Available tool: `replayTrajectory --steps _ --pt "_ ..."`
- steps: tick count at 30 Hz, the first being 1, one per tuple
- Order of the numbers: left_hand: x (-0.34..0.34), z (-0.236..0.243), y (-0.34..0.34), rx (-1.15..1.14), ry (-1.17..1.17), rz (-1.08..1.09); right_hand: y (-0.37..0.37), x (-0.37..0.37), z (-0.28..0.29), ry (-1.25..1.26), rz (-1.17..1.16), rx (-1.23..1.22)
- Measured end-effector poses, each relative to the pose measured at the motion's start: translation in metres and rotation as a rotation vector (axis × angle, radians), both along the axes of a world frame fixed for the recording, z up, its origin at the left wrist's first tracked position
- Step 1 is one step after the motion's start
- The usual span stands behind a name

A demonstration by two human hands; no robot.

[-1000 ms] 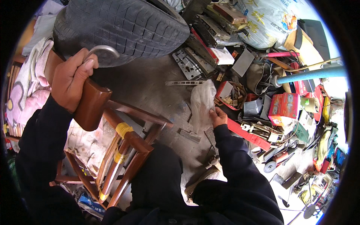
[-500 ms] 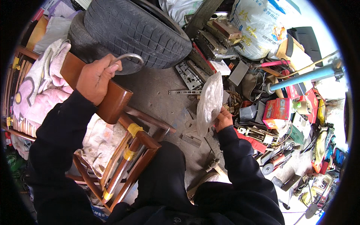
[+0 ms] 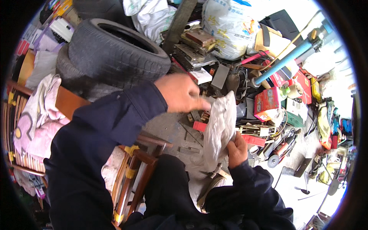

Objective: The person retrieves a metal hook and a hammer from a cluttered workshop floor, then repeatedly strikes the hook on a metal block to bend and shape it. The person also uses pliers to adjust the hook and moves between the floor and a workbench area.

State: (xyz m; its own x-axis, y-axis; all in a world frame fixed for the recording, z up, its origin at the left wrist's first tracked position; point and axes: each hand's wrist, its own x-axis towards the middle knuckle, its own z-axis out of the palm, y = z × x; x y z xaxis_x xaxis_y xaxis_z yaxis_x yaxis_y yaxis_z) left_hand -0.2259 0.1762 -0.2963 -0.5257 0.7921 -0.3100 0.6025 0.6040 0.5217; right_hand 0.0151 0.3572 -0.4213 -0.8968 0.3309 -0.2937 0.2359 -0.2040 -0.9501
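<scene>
My left hand (image 3: 183, 93), motion-blurred, is beside the upper end of a crumpled translucent plastic bag (image 3: 219, 124), fingers curled; what they hold, if anything, I cannot make out. My right hand (image 3: 237, 149) grips the bag at its right side, lower down. Left of them is a brown wooden chair (image 3: 71, 99) with pink-and-white cloths (image 3: 36, 115) and yellow tape on its frame (image 3: 131, 150), partly hidden by my left forearm.
Stacked tyres (image 3: 115, 51) stand at upper left. A white sack (image 3: 226, 28), a blue pole (image 3: 283, 61), metal parts, red boxes (image 3: 264, 103) and an angle grinder (image 3: 280, 151) crowd the floor at the back and right.
My left hand has moved right from over the chair to the bag's top; the metal hook it held no longer shows. My right hand has moved lower in view with the bag.
</scene>
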Motion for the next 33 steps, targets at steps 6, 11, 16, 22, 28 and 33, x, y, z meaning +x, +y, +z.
replayTrajectory --steps 6,11,16,22,28,33 --pt "0.04 -0.037 0.019 -0.046 -0.445 -0.151 -0.035 0.012 0.022 -0.065 -0.025 -0.241" --pt "0.048 -0.031 0.023 -0.072 -0.388 -0.159 -0.044 0.012 0.023 -0.106 0.074 -0.282" --pt "0.027 -0.018 0.026 -0.001 -0.283 -0.069 -0.022 0.004 -0.007 -0.105 -0.092 -0.402" --pt "-0.011 -0.014 0.013 0.273 -0.191 0.119 0.022 -0.002 -0.055 -0.041 -0.412 -0.332" --pt "-0.041 -0.007 -0.001 0.283 -0.21 0.273 0.036 -0.016 -0.06 0.017 -0.479 -0.262" --pt "-0.05 -0.01 0.0 0.35 -0.344 0.406 0.038 -0.025 -0.055 0.004 -0.464 -0.358"
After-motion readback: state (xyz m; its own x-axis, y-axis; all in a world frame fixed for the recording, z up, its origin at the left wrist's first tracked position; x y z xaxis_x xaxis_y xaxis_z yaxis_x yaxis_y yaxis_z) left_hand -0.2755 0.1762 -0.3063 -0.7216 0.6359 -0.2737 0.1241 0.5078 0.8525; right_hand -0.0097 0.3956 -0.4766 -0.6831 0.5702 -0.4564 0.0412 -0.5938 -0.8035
